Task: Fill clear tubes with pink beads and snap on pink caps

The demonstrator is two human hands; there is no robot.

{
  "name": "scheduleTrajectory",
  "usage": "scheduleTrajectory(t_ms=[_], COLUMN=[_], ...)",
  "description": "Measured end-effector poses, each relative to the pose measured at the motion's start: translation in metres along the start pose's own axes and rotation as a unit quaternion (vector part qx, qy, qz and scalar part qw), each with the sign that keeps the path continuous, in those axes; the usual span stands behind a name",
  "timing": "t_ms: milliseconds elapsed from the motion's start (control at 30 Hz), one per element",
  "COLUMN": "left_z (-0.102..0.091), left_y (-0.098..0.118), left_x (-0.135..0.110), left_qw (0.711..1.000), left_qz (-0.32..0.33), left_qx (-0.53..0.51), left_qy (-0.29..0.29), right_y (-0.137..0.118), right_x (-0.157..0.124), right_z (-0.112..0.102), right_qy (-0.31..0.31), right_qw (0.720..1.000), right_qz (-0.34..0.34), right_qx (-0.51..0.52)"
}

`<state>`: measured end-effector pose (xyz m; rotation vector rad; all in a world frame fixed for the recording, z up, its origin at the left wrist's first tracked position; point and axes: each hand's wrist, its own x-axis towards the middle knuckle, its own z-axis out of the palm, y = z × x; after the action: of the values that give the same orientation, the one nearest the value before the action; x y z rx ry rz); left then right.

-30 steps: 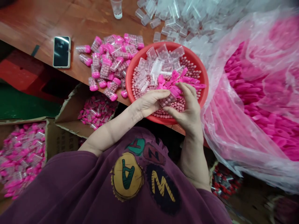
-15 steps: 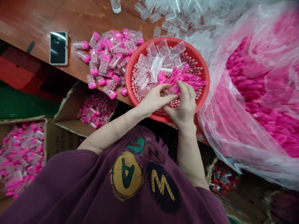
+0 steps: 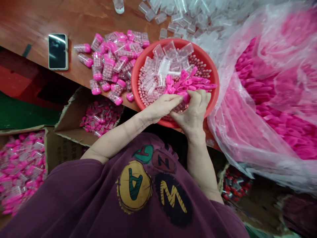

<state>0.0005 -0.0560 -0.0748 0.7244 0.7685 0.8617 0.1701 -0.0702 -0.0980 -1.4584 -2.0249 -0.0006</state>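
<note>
My left hand [image 3: 162,107] and my right hand [image 3: 194,110] meet over the near side of a red plastic basin [image 3: 215,74]. Between their fingertips is a small bottle with a pink cap [image 3: 184,96]; the fingers hide most of its body. My left fingers press against it from the left, while my right thumb and fingers close round it from the other side. Under and beyond the hands, the basin holds many small pink beads [image 3: 200,66], several clear plastic tubes [image 3: 163,69] and a heap of bright pink plastic caps [image 3: 184,79].
Left of the basin lies a pile of filled, pink-capped bottles [image 3: 108,67], with a phone [image 3: 57,53] beyond. Loose clear tubes [image 3: 180,19] cover the back. A plastic bag of pink parts [image 3: 262,99] crowds the right. Cardboard boxes [image 3: 71,135] of bottles stand below the table edge.
The pink cap now shows more plainly between my fingers, where a see-through pinkish part showed before. My left fingers have drawn together. The whole view has shifted slightly.
</note>
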Motion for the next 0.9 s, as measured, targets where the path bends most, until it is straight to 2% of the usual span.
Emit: scheduleTrajectory(t_ms=[133, 200, 267, 333, 367, 467, 500, 533, 600, 667, 733, 800, 900], left_z=[0.002, 0.006, 0.007, 0.000, -0.009, -0.063, -0.086, -0.108, -0.145, -0.160, -0.151, -0.124, -0.074], left_y=[-0.007, -0.009, -0.006, 0.002, 0.008, 0.024, 0.027, 0.029, 0.027, 0.023, 0.019, 0.020, 0.029], left_x=[0.005, 0.009, 0.008, -0.004, -0.014, -0.058, -0.074, -0.090, -0.113, -0.122, -0.116, -0.100, -0.070], left_qw=[0.998, 0.996, 0.993, 0.982, 0.970, 0.899, 0.868, 0.831, 0.760, 0.693, 0.656, 0.645, 0.644], left_qz=[0.040, 0.050, 0.068, 0.120, 0.160, 0.282, 0.292, 0.282, 0.204, 0.173, 0.200, 0.241, 0.237], left_qx=[0.048, 0.063, 0.066, 0.077, 0.093, 0.181, 0.209, 0.251, 0.385, 0.470, 0.516, 0.560, 0.664], left_qy=[0.023, 0.039, 0.071, 0.126, 0.160, 0.283, 0.343, 0.408, 0.482, 0.519, 0.514, 0.461, 0.297], right_y=[-0.002, -0.003, -0.001, 0.005, 0.010, 0.031, 0.037, 0.041, 0.043, 0.034, 0.016, -0.006, -0.030], right_x=[0.001, 0.005, 0.010, 0.016, 0.019, 0.024, 0.024, 0.025, 0.026, 0.030, 0.036, 0.043, 0.051], right_z=[0.013, 0.012, 0.004, -0.010, -0.018, -0.039, -0.042, -0.043, -0.039, -0.028, -0.016, -0.006, 0.004], right_qy=[0.057, 0.024, -0.045, -0.100, -0.103, -0.062, -0.058, -0.067, -0.114, -0.160, -0.190, -0.222, -0.281], right_qw=[0.998, 1.000, 0.997, 0.987, 0.982, 0.981, 0.982, 0.984, 0.985, 0.982, 0.980, 0.974, 0.955], right_qz=[-0.018, -0.010, -0.014, -0.016, -0.005, 0.070, 0.086, 0.087, 0.057, 0.020, -0.004, -0.035, -0.087], right_qx=[-0.012, 0.006, 0.053, 0.126, 0.157, 0.171, 0.156, 0.142, 0.119, 0.096, 0.067, 0.029, -0.042])
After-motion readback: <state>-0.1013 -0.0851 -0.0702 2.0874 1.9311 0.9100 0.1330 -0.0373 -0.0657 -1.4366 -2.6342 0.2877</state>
